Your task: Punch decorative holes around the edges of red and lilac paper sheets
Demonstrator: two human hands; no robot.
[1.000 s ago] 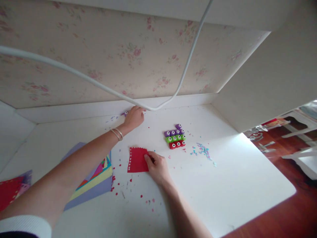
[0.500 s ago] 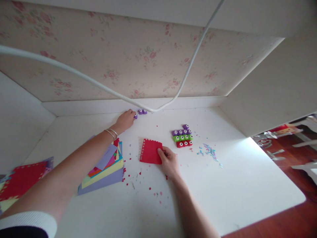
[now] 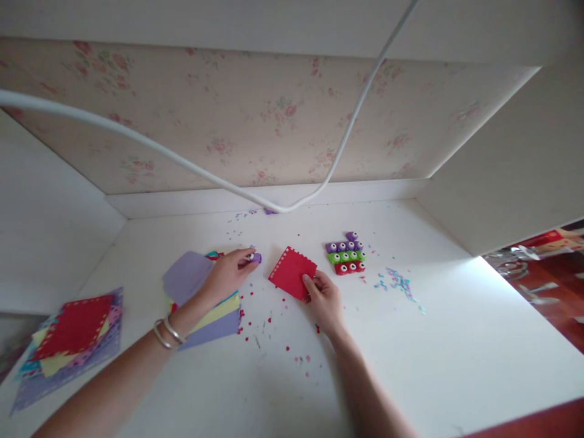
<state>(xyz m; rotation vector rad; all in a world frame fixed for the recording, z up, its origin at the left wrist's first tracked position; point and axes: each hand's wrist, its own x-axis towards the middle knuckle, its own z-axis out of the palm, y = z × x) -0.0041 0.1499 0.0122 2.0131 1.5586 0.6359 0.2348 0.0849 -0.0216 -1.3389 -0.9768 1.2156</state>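
Between the fingertips of my left hand point(image 3: 230, 272) is a small purple punch point(image 3: 255, 258) with a white-and-black button, held above the desk. My right hand point(image 3: 323, 298) pinches the lower right corner of a red paper square point(image 3: 293, 272), thumb on top. Small notches run along two edges of that square. Beneath my left hand and wrist lies a fanned pile of coloured paper point(image 3: 219, 325), partly hidden. Right of the red square, purple, green and red punches point(image 3: 347, 258) stand in rows.
Punched papers point(image 3: 75, 328) are stacked at the far left. Blue and pink confetti point(image 3: 401, 285) lies at the right, red bits near the middle. A white cable point(image 3: 182, 159) hangs across the view before the back wall point(image 3: 283, 115).
My left hand has come back from the wall toward the red square with a purple punch. The red square has turned and is tilted. The view has shifted slightly.
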